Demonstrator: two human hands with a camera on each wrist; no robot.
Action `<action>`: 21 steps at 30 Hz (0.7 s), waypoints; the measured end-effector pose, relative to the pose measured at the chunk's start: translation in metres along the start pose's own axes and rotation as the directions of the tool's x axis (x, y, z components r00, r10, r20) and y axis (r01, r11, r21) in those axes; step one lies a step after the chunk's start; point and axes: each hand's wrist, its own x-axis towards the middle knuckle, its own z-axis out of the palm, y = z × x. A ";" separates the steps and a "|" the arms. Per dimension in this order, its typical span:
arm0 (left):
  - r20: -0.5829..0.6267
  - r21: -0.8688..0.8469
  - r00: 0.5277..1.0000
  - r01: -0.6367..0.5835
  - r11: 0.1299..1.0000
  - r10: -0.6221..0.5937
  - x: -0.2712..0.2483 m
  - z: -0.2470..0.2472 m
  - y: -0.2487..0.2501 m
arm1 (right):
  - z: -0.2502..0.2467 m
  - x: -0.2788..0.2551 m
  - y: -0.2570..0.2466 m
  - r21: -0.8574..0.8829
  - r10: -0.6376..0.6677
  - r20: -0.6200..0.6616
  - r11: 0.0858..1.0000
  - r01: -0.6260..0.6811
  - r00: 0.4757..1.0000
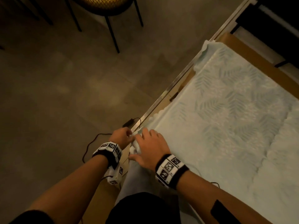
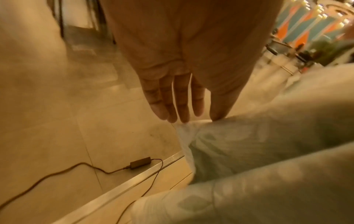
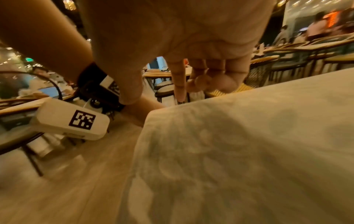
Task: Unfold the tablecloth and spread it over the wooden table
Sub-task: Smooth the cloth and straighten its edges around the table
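A: Hands first, how many?
B: Two. Left hand (image 1: pixel 121 137) at the near corner of the surface, thumb and fingers (image 2: pixel 182 106) straight, tips touching the edge of the tablecloth (image 1: pixel 226 126); no curl round it in the left wrist view, so I call it flat and relaxed. Right hand (image 1: pixel 149 148) just at 3 o'clock of the left, lying on top of the bunched corner, forefinger straight, other fingers (image 3: pixel 226 78) bent inward; can't tell whether they pinch the cloth.
A: Cloth count?
B: One tablecloth, pale with a leaf pattern, spread over most of the surface (image 1: pixel 258 62), running from the hands toward 1 o'clock. Corner at the hands is crumpled. Bare wood shows along the far edge at 1 o'clock and beside the 11 o'clock edge.
A: Wristbands?
B: Two, one per wrist, both with black-and-white markers.
A: Further out?
B: One black cable (image 1: pixel 90 143) with one adapter (image 2: pixel 139 162) on the floor at 12 o'clock of the left hand. One chair (image 1: pixel 106 7) with black legs at 11 o'clock, well apart.
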 end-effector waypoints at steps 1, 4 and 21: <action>0.010 0.036 1.000 0.004 0.999 -0.004 0.003 0.003 -0.001 | 0.004 0.007 -0.006 -0.045 0.015 0.026 0.999 -0.014 1.000; 0.031 0.065 0.997 0.062 0.996 -0.065 0.012 0.016 -0.007 | 0.015 0.015 -0.016 -0.123 0.053 0.036 0.991 -0.048 0.998; 0.189 -0.577 0.887 0.447 0.684 -0.421 0.039 0.020 -0.045 | 0.031 0.004 -0.009 0.059 0.012 -0.119 0.998 -0.005 0.993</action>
